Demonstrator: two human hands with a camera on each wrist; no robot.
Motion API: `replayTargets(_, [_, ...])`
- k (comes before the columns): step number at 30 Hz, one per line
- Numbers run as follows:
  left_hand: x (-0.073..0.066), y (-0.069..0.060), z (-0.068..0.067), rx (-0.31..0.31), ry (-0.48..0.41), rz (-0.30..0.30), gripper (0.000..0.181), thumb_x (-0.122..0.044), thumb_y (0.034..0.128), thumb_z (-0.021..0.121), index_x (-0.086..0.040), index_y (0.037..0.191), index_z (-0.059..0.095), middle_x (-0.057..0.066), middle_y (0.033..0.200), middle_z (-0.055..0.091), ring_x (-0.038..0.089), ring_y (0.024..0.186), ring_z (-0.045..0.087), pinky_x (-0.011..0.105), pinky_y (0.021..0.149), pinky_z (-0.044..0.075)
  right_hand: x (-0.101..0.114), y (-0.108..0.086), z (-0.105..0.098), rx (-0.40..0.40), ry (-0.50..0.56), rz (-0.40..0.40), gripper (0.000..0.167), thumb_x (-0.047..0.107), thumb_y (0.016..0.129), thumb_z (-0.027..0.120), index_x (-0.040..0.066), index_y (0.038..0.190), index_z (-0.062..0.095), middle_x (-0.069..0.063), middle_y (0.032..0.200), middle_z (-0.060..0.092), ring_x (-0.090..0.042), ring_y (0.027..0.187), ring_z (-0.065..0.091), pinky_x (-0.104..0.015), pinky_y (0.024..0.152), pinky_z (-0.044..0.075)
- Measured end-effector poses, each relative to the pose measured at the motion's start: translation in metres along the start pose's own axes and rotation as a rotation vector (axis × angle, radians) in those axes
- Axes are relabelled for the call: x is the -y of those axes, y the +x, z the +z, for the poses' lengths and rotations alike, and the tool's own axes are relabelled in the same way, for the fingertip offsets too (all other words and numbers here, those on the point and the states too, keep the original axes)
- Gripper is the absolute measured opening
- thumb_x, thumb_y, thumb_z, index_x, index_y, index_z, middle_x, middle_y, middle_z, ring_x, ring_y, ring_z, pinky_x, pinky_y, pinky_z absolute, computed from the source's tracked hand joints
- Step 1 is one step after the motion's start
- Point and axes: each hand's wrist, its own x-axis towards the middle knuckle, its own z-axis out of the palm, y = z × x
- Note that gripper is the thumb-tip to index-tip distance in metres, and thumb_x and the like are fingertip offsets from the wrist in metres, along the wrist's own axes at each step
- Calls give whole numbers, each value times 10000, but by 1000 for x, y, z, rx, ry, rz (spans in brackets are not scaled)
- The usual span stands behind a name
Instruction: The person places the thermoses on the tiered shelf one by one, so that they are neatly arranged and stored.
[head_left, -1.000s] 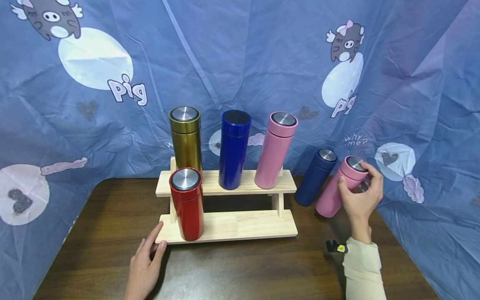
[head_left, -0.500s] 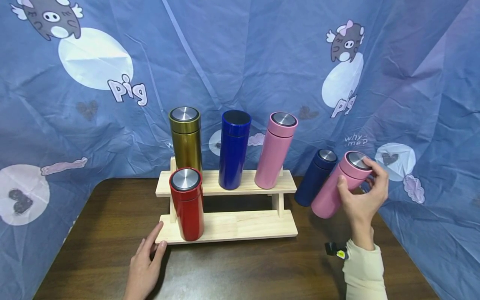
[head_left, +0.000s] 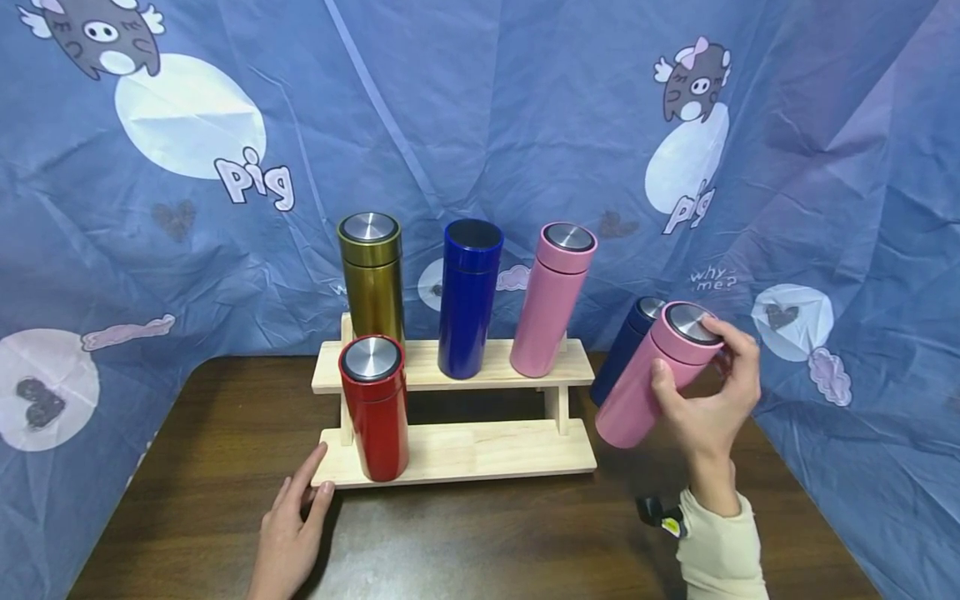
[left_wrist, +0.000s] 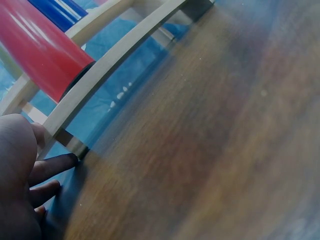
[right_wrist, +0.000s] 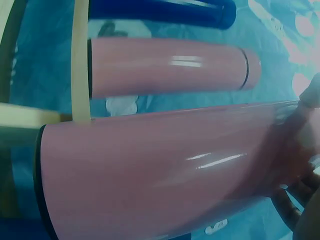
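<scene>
On the right of the head view, my right hand grips a pink thermos bottle near its lid, tilted and held off the table. The same pink thermos fills much of the right wrist view. Partly hidden behind it stands a dark blue thermos. My left hand touches the left front corner of a two-tier wooden rack, its fingers extended. A red thermos stands on the lower tier near that hand. Along the upper tier stand a gold thermos, a blue thermos and another pink thermos.
The rack stands on a dark brown wooden table. Behind and to both sides hangs a blue cloth printed with pigs. Bare wood shows on the lower tier right of the red thermos.
My right hand has lifted the pink thermos off the table and carried it left, towards the rack, so it covers more of the dark blue one. My left hand stays put.
</scene>
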Motion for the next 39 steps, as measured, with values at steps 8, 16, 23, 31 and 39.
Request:
replayTargets(8, [0, 0, 0, -4, -5, 13, 530, -198, 1126, 664, -162, 1643, 553, 271, 1434, 695, 426, 1195, 759, 695, 1291, 338, 1, -11, 8, 63, 56, -21, 711, 80, 680, 852, -178, 1304, 631, 23, 1263, 706, -156, 1093, 687, -207, 903, 560])
replayTargets(16, [-1, 0, -1, 0, -2, 4, 531, -193, 1125, 663, -159, 1643, 552, 270, 1431, 697, 432, 1207, 753, 697, 1291, 338, 12, -21, 18, 112, 91, -44, 705, 88, 699, 883, -181, 1302, 634, 1, 1278, 699, -163, 1115, 685, -216, 934, 570])
replayTargets(23, [0, 0, 0, -9, -1, 17, 526, -202, 1127, 660, -169, 1642, 556, 272, 1381, 729, 397, 1185, 766, 662, 1308, 331, 20, -31, 28, 205, 124, -64, 699, 110, 725, 909, -158, 1316, 648, -42, 1295, 691, -203, 1132, 685, -231, 921, 590])
replayTargets(31, [1, -1, 1, -30, -2, 39, 525, -197, 1119, 674, -167, 1632, 570, 269, 1246, 789, 291, 1124, 787, 653, 1307, 342, 26, -42, 38, 285, 126, -80, 688, 236, 810, 938, -131, 1322, 659, -161, 1277, 693, -216, 1186, 685, -242, 972, 604])
replayTargets(39, [0, -1, 1, -26, 4, 27, 528, -200, 1120, 673, -170, 1636, 565, 272, 1300, 768, 339, 1147, 782, 638, 1318, 333, 30, -55, 53, 371, 141, -111, 695, 421, 926, 901, -102, 1322, 669, -293, 1245, 677, -216, 1217, 678, -231, 1006, 601])
